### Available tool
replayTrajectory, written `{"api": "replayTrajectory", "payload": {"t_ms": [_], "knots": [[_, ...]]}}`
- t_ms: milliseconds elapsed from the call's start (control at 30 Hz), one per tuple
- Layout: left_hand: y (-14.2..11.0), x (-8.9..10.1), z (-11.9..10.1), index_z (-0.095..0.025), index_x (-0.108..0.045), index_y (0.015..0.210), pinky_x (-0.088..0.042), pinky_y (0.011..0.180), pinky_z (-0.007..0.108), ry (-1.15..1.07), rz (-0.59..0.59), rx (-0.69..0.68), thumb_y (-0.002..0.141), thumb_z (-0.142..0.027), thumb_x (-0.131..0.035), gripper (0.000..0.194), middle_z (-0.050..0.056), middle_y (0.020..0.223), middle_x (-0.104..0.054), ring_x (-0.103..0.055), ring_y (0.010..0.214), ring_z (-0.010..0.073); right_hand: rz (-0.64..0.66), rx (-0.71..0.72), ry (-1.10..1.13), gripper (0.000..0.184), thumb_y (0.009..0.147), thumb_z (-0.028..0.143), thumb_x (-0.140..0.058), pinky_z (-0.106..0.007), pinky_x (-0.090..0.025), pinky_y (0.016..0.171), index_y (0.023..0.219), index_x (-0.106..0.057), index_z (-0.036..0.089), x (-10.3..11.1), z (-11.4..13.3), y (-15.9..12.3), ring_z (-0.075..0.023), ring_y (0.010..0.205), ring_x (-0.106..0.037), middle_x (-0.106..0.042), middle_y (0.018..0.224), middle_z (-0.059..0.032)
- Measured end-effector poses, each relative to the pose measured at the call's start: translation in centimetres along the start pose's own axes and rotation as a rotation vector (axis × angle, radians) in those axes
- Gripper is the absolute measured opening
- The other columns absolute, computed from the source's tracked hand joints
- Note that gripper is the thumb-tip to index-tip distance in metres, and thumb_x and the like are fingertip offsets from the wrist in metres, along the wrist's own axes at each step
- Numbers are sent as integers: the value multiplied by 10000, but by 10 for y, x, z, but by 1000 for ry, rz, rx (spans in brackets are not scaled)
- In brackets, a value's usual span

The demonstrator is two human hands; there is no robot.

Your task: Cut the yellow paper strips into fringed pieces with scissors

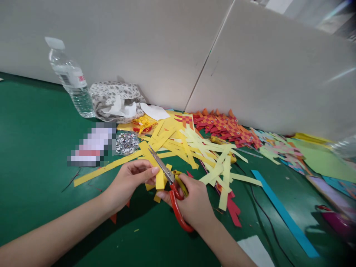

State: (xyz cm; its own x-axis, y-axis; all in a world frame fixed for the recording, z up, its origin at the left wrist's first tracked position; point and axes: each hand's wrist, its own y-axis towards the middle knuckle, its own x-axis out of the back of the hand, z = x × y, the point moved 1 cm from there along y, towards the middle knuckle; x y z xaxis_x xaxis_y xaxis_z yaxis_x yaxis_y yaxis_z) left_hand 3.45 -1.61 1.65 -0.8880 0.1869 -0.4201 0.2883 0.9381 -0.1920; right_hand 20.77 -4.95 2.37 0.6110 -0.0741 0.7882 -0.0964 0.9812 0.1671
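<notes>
My left hand (133, 180) pinches a yellow paper strip (159, 182) between thumb and fingers. In my right hand (196, 202) is a pair of scissors (179, 213) with red handles, its blades pointing up and left across the strip. The blades look closed or nearly so. Short folded yellow ends hang below the strip, between my two hands, and my right thumb is close to them. Just beyond my hands lies a loose pile of yellow strips (167, 141) and pale yellow strips (219, 170).
Against the grey partition (139, 44) stand a water bottle (71, 79) and a spotted cloth pouch (116, 92). A bag of googly eyes (127, 143) lies by a blurred-out rectangle. Red-orange woven paper pieces (222, 126), a blue strip (283, 213) and a dark cable (260, 207) are rightward.
</notes>
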Motion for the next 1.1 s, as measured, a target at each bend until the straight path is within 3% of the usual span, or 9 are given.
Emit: {"api": "replayTrajectory", "payload": {"t_ms": [300, 567, 933, 1100], "knots": [[-2, -2, 4, -157, -689, 672, -461, 542, 145, 68, 30, 8, 697, -269, -758, 134, -35, 576, -667, -579, 527, 62, 18, -9, -34, 422, 644, 502, -682, -230, -270, 475, 630, -361, 228, 0, -1, 0, -109, 503, -356, -422, 572, 51], [0, -2, 3, -165, -683, 653, -445, 534, 140, 72, 38, 11, 703, -270, -756, 137, -44, 544, -655, -562, 512, 57, 10, -8, 8, 463, 649, 472, -683, -224, -250, 454, 586, -293, 232, 0, -2, 0, -92, 451, -312, -350, 501, 76], [-3, -4, 4, -167, -714, 686, -479, 556, 158, 110, 88, 65, 693, -295, -760, 136, -17, 626, -704, -615, 562, 84, -34, 31, -94, 399, 652, 460, -646, -212, -235, 458, 622, -323, 228, 1, 0, 0, -97, 470, -358, -424, 541, 59], [-1, -4, 4, -178, -716, 687, -478, 563, 151, 122, 85, 66, 698, -296, -756, 125, -20, 634, -707, -619, 572, 82, -48, 35, -103, 384, 652, 427, -635, -210, -224, 452, 599, -312, 226, 1, 0, 0, -88, 447, -325, -386, 506, 71]]}}
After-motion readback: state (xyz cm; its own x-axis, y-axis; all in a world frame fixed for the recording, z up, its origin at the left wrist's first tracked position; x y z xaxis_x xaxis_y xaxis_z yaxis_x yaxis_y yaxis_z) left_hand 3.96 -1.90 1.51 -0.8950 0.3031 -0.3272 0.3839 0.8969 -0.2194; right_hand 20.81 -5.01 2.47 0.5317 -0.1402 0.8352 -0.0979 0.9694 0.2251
